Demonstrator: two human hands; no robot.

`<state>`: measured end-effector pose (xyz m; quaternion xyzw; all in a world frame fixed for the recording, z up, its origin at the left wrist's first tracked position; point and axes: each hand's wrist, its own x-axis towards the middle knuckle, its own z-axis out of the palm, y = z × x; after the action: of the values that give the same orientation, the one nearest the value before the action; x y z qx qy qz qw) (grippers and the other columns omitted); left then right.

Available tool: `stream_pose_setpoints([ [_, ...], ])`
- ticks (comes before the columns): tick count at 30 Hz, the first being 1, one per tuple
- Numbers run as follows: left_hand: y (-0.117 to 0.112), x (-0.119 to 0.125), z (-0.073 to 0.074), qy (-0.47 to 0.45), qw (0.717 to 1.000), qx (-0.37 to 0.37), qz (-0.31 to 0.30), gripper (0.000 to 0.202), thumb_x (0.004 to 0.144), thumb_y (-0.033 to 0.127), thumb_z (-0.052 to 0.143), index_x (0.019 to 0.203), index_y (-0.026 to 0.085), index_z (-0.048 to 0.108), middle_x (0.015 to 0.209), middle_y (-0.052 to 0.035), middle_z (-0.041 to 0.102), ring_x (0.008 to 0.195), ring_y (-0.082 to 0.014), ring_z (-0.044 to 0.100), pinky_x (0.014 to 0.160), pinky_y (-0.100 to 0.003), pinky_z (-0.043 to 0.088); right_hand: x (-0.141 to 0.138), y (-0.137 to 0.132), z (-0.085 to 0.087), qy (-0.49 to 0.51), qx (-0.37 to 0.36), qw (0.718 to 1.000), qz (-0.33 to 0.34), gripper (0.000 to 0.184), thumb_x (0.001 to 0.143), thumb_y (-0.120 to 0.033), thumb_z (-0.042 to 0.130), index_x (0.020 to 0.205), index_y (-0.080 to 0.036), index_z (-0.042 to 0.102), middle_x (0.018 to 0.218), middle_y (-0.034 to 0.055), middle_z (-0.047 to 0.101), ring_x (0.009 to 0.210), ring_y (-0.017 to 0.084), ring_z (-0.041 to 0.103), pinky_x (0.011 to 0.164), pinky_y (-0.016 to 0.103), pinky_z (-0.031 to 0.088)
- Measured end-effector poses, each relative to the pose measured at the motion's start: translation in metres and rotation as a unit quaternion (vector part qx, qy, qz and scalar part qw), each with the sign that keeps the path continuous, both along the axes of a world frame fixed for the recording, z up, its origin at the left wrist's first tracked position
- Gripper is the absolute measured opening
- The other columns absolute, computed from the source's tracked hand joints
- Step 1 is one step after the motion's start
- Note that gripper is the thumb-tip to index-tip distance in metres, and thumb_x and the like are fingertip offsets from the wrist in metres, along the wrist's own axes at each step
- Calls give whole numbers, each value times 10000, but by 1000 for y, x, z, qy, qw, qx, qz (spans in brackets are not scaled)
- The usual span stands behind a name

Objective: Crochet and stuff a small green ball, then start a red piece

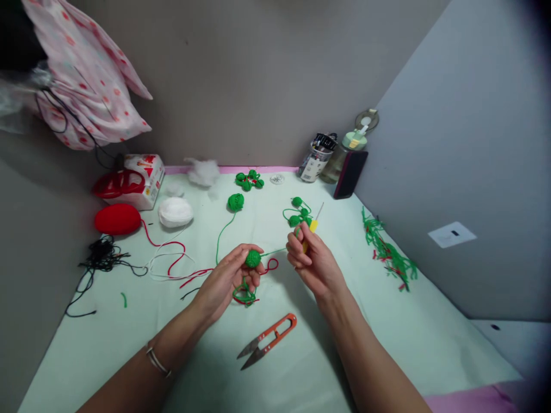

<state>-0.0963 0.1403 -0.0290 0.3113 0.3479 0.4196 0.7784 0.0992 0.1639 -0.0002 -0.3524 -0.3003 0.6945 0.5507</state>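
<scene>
My left hand pinches a small green crocheted ball between thumb and fingers, with green yarn loops hanging under it. A taut green strand runs from the ball to my right hand, which is closed around a yellow-handled crochet hook whose metal tip points up and away. Just beyond my right hand lie several small green crocheted balls joined by yarn. Orange thread snips lie on the pale green table cover below my hands.
Red yarn ball, white yarn ball and a green yarn ball lie at left and centre. Black yarn tangle at left edge. Green scraps by the right wall. Pen cup, bottle and dark phone at back.
</scene>
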Motion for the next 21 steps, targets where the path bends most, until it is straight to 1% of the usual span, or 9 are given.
stream_pose_setpoints([
  [2,-1,2,-1,14,1000,4,-1,388,895,536,737,1029,173,704,804,-29,710,624,-112,625,553,-198,499,-2,-1,-2,-72,16,997,15,420,939,-521,679,727,-215,485,526,-118,348,416,43,152,404,163,211],
  [4,-1,5,-4,35,999,7,-5,451,822,555,808,999,153,708,776,-26,702,597,-109,617,536,-197,500,-4,-3,-5,-149,27,988,41,452,931,-573,661,713,-213,496,498,-114,359,405,45,195,408,177,232],
  [7,0,7,-8,71,997,13,1,518,796,613,802,952,131,694,620,11,630,460,-98,537,407,-185,405,-2,-1,-9,-223,52,972,61,447,880,-570,724,698,-186,585,519,-32,550,423,77,413,422,205,334],
  [9,1,6,-10,89,996,20,22,542,851,668,705,962,138,672,588,26,595,432,-98,506,374,-182,356,4,2,-11,-264,86,961,18,453,887,-603,694,728,-185,617,761,72,731,621,142,636,558,251,509],
  [11,2,4,-11,101,993,33,52,546,878,674,655,1028,149,651,687,3,639,493,-101,547,417,-186,403,15,9,-13,-306,122,942,-64,464,927,-646,598,791,-203,620,1102,113,760,950,200,714,810,325,590],
  [13,3,1,-12,113,989,49,78,553,875,663,649,1098,157,627,848,-38,682,590,-107,598,495,-198,468,32,16,-15,-361,141,910,-147,462,932,-663,556,882,-210,634,1273,125,698,1126,238,677,914,370,580],
  [16,3,-1,-13,141,983,77,88,530,878,635,626,1102,155,615,960,-74,676,651,-111,613,547,-214,496,64,25,-17,-456,126,846,-246,538,907,-709,503,1047,-202,618,1242,150,648,999,261,688,770,394,587],
  [19,2,0,-8,185,973,121,68,463,911,597,567,1062,163,627,1003,-97,674,669,-129,622,557,-239,508,94,26,-14,-540,113,782,-290,546,941,-679,402,1117,-204,605,1259,151,618,904,241,687,693,362,551],
  [21,3,-1,-1,224,961,158,40,419,928,568,547,1036,176,648,1008,-103,690,669,-150,632,569,-272,526,105,23,-11,-587,107,752,-279,525,976,-622,337,1119,-197,610,1150,139,670,808,222,674,671,341,514],
])
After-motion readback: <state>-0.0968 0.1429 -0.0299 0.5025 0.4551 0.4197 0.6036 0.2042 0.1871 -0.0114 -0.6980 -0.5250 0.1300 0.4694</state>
